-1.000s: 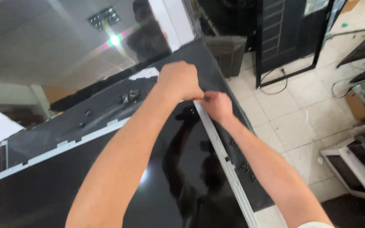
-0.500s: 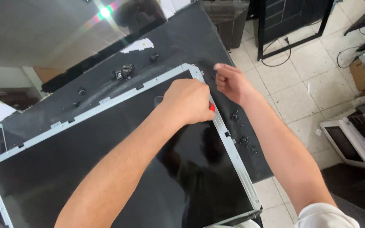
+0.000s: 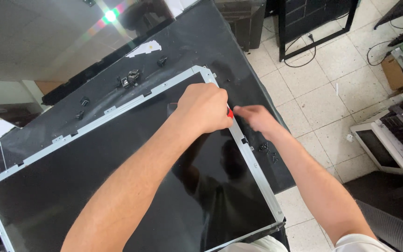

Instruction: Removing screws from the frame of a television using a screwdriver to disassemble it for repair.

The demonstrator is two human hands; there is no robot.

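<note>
Pale floor tiles (image 3: 323,100) spread across the right side of the scene, beyond a black work table (image 3: 197,42) that carries a large flat display panel (image 3: 117,177) with a dark glossy face and a thin silver metal frame (image 3: 253,163). Over the panel's far right corner, the left hand (image 3: 204,108) is curled into a fist around a red-handled tool (image 3: 230,112), of which only a small red bit shows at the knuckles, right at the frame's right edge. Just beside it to the right, the right hand (image 3: 253,116) hovers over the black table surface next to the frame; it is blurred, and I cannot tell whether its fingers pinch anything. Small black clips (image 3: 130,78) lie scattered on the table beyond the panel's far edge, and a few more (image 3: 263,148) sit near the right edge.
</note>
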